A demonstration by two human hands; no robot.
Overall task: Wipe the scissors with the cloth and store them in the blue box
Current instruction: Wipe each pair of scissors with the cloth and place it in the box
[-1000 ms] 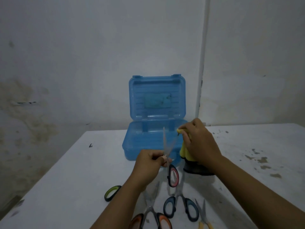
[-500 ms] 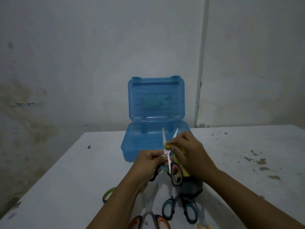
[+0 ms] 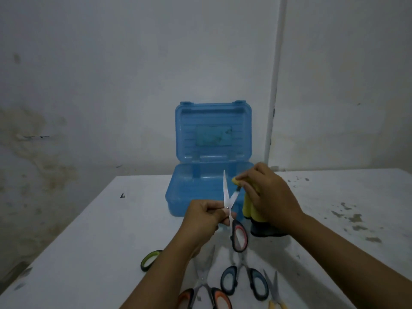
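Observation:
My left hand grips red-handled scissors near the pivot, blades spread and pointing up, one red handle loop hanging below. My right hand holds a yellow cloth pinched around the tip of the right blade. Behind both hands stands the blue box, lid open and upright against the wall. On the table near me lie orange-handled scissors, blue-handled scissors, small yellow-handled scissors and a green handle loop partly hidden by my left forearm.
The white table has dark stains at the right. A stained wall rises right behind the box, with a white pipe running down it.
My right hand slid the cloth up the right blade from near the pivot to its tip. My left hand kept holding the scissors in about the same place.

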